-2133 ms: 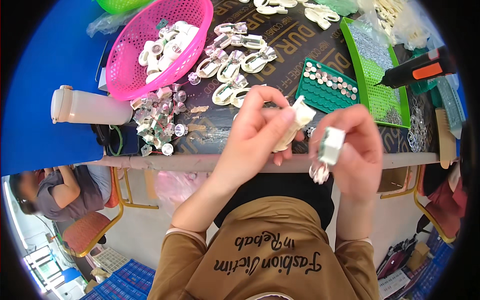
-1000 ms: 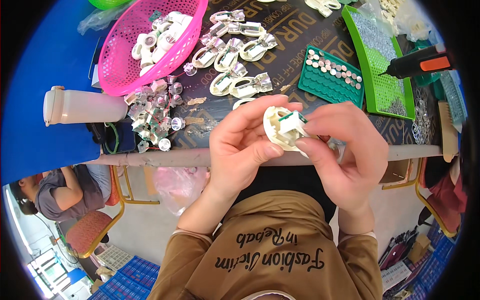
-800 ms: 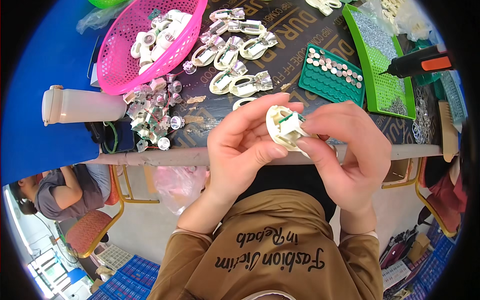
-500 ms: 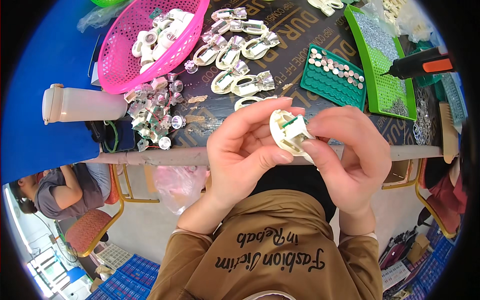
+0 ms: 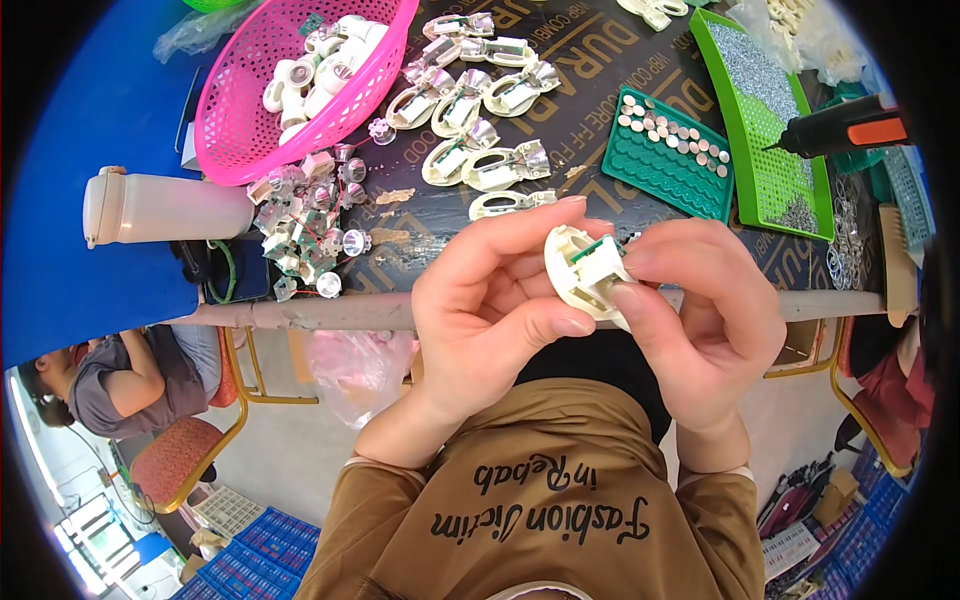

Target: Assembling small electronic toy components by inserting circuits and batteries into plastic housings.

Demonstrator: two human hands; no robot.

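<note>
In front of my chest, my left hand (image 5: 478,315) grips a rounded cream plastic casing half (image 5: 567,286) between thumb and fingers. My right hand (image 5: 705,305) pinches a small white block with a green circuit board (image 5: 602,262) at the casing's open side. Fingertips hide part of both pieces, so I cannot tell how deep the block sits. Just beyond my hands, several similar casing halves (image 5: 505,168) with silvery reflectors lie on the dark table. To their left is a pile of loose circuit boards with reflectors and red wires (image 5: 310,225).
A pink basket (image 5: 235,130) holds white plastic parts. At right are a green tray of round metal discs (image 5: 650,178), a lime tray of small metal pieces (image 5: 745,130) and an orange-black tool (image 5: 850,130). A whitish bottle (image 5: 165,208) lies at left. Another person (image 5: 130,375) sits at left.
My hands and the casing have shifted slightly right and down. The casing has turned a little, and more of a casing half on the table shows behind my left fingers.
</note>
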